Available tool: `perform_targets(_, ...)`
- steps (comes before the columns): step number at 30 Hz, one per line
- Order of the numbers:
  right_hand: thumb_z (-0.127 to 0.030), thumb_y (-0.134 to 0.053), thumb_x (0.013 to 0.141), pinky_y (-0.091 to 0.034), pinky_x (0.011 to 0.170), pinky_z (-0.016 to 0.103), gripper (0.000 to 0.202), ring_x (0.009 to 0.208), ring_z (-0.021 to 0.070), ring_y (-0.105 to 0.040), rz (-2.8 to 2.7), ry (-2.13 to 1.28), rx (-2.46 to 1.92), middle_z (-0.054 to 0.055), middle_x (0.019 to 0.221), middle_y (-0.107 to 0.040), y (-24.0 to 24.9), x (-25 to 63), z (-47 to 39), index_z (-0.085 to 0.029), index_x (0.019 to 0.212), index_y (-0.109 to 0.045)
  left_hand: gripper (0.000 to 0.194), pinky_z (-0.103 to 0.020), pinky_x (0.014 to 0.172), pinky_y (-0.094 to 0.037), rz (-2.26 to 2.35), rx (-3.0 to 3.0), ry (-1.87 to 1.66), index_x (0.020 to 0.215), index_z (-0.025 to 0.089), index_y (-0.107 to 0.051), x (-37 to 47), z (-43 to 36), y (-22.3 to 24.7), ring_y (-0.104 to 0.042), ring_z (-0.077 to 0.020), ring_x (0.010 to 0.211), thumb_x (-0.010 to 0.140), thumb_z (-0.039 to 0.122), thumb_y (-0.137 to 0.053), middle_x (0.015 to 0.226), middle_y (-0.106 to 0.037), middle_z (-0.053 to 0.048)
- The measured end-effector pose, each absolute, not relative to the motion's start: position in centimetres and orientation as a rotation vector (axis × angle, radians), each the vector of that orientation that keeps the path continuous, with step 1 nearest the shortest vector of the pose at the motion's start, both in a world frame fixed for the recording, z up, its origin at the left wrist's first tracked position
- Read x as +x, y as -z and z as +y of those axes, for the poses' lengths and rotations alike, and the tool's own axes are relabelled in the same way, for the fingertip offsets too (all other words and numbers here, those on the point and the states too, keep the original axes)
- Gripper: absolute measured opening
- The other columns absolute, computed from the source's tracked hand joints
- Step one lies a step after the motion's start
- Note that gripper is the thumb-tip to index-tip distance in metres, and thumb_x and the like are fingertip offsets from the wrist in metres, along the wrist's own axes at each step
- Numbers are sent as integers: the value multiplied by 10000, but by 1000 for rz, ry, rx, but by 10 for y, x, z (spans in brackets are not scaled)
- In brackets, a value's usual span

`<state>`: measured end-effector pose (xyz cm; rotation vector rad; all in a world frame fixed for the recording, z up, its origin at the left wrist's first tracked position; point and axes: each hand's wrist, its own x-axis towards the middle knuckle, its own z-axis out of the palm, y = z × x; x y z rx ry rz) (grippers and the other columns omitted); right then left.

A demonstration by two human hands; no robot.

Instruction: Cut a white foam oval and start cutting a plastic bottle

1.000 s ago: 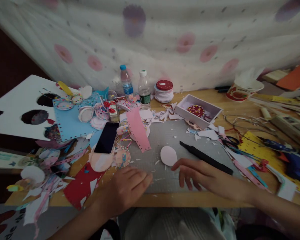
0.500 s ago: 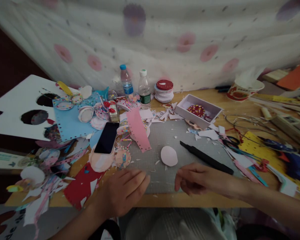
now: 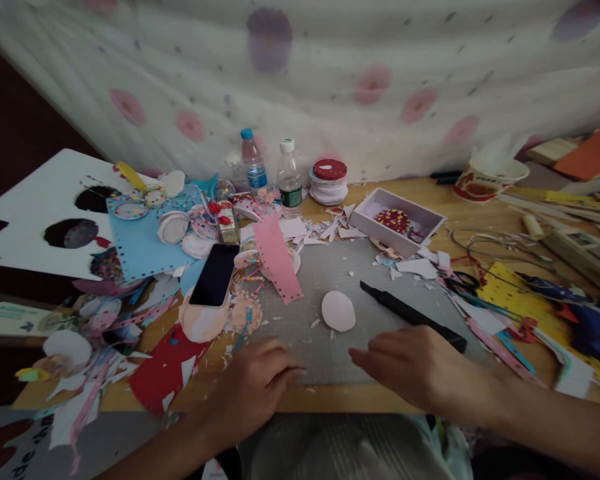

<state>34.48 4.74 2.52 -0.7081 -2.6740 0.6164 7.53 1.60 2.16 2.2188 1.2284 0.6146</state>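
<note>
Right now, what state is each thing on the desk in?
Left hand: palm down on the mat, empty.
Right hand: curled, holding nothing visible.
Phone: screen dark.
Bottles: capped, upright.
Black knife: lying flat.
Pink disc: lying flat.
White box: open.

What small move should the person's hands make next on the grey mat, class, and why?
Probably the right hand reaches forward to the pale pink oval paper cut-out: it lies loose on the grey cutting mat just beyond the fingertips, and both hands, left hand too, hold nothing.
</note>
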Motion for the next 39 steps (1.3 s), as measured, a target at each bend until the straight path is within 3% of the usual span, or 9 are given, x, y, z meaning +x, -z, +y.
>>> perform_targets(3,-43,-442,929,-331,404,297,245,542,140,-577,-2725,117,-208,43,673,-675,-39,353,50,-88,986,-676,242,-223,550,-470,1075,1392,-236,691,158,-671,77,26,-16,-579,-108,562,805,371,-654,626,-639,5)
perform_targets(6,-24,-498,899,-336,405,286,224,551,133,-588,-2684,218,-138,21,658,-672,-42,356,55,-125,989,-677,317,-230,543,-469,913,1078,-70,684,143,-657,77,38,-15,-556,-99,517,745,453,-683,600,-617,12)
perform_targets(15,-531,-476,922,-387,508,208,450,614,112,-557,-1812,-2231,-1171,43,724,-654,-35,347,68,-145,914,-707,216,-355,762,-526,863,3247,-646,1001,68,-668,68,35,-41,-646,-212,836,912,106,-475,869,-706,-98)
perform_targets(19,-527,-680,776,-287,485,189,394,554,67,-437,-1698,-2407,-1169,-21,642,-543,-29,344,73,-135,812,-690,275,-361,834,-515,659,3397,-657,1069,25,-651,66,29,-42,-643,-213,895,917,108,-438,919,-712,-114)
perform_targets(23,-450,-643,819,-367,543,225,303,599,103,-467,-2003,-2041,-1251,-17,660,-539,-34,342,64,-163,729,-611,259,-352,774,-524,780,3205,-678,1067,60,-653,65,23,-32,-646,-201,830,922,98,-442,865,-707,-97)
perform_targets(30,-94,-335,965,-341,480,309,360,613,163,-513,-2805,-88,-474,57,737,-625,-53,350,42,-177,742,-605,190,-223,577,-467,1115,1390,-272,698,165,-691,81,26,-22,-601,-115,611,792,329,-677,643,-661,4)
perform_targets(33,-57,-339,954,-346,476,321,361,595,158,-514,-2758,196,-210,52,731,-640,-48,355,42,-173,796,-642,286,-222,538,-468,874,854,-29,701,147,-695,82,31,-16,-589,-105,554,674,429,-737,642,-656,-2)
perform_targets(36,-105,-379,965,-380,525,292,287,643,153,-529,-2754,-226,-514,42,725,-607,-43,355,48,-177,843,-629,212,-243,563,-485,1033,1212,-88,706,151,-694,77,37,-19,-606,-126,599,737,361,-694,655,-662,-13)
perform_targets(39,-303,-434,980,-409,568,246,224,657,126,-520,-2387,-1395,-1096,32,777,-589,-39,351,55,-175,924,-609,201,-307,665,-525,1245,2229,-484,792,152,-700,69,42,-33,-640,-172,733,887,191,-527,744,-695,-51)
